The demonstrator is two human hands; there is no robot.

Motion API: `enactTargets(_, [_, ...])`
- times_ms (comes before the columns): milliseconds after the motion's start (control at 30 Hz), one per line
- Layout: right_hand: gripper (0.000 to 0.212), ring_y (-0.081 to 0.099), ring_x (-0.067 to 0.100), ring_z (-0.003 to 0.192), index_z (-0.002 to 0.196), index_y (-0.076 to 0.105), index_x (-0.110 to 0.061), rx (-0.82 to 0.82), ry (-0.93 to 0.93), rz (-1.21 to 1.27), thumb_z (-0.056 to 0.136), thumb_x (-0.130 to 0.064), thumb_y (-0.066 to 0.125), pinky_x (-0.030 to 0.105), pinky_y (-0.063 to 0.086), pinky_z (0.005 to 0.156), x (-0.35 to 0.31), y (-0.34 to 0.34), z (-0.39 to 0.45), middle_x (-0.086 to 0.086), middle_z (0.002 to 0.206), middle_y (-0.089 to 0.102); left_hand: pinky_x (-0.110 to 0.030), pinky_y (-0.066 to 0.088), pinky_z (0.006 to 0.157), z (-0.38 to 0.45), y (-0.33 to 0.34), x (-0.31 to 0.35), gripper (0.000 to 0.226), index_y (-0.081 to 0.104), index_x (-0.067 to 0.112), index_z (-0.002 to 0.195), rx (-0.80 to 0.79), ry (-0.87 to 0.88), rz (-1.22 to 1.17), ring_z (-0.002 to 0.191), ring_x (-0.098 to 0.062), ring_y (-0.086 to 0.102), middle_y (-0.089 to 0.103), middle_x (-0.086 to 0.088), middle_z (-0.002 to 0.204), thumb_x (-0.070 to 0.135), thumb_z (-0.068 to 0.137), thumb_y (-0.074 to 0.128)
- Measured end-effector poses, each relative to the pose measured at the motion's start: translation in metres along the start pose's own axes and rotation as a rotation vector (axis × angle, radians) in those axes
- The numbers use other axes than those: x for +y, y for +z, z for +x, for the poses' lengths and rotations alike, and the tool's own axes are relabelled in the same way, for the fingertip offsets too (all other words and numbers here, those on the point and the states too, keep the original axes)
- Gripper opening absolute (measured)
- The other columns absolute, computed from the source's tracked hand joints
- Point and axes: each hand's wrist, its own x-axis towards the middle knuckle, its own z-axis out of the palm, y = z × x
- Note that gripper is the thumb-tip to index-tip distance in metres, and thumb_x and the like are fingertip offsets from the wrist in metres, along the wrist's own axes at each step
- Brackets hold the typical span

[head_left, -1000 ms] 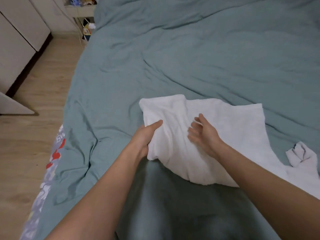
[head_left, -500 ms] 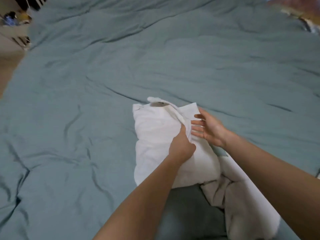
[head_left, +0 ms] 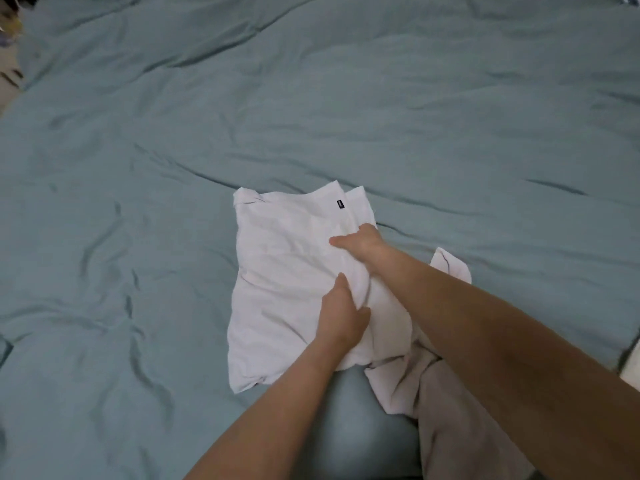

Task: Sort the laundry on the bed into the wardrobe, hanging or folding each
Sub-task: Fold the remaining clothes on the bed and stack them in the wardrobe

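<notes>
A white shirt (head_left: 287, 271), soft and limp, is spread on the bed (head_left: 346, 116); its folded edge is pinched by the left hand (head_left: 341, 317) and gripped by the right hand (head_left: 363, 242). Edges seem the best hold.

1. The right hand (head_left: 360, 241) hides its fingers under a fold of the white garment (head_left: 284, 271).
2. The small dark label (head_left: 340, 204) is too small to read.
3. Blurred clutter (head_left: 10, 15) at 10 o'clock is cut off.

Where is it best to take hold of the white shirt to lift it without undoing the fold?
Probably by the two long sides of the white shirt, coming from left and right. Its folded part lies flat; loose cloth trails at the near right. The left hand and right hand grip the right fold.
</notes>
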Motion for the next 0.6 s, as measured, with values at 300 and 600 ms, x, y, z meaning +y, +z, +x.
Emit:
enactTargets(300, [0.034, 0.056, 0.034, 0.109, 0.117, 0.051, -0.004, 0.204, -0.235, -0.166, 0.087, -0.016, 0.060, 0.038, 0.045, 0.090, 0.026, -0.029, 0.001, 0.015, 0.117, 0.060, -0.023, 0.045, 0.086, 0.007, 0.000, 0.014, 0.053, 0.050, 0.014, 0.135, -0.139, 0.075, -0.072, 0.092, -0.014, 0.058, 0.063, 0.000, 0.106, 0.031, 0.088, 0.067])
enactTargets(600, [0.096, 0.042, 0.033, 0.132, 0.143, 0.023, 0.007, 0.101, 0.251, -0.110, 0.081, -0.052, 0.067, 0.035, 0.037, 0.104, 0.081, -0.015, -0.069, 0.018, 0.146, 0.038, -0.041, 0.036, 0.101, -0.021, -0.074, -0.066, 0.057, 0.049, 0.005, 0.126, 0.515, -0.424, -0.004, 0.120, -0.035, 0.047, 0.048, -0.017, 0.131, 0.047, 0.089, 0.058])
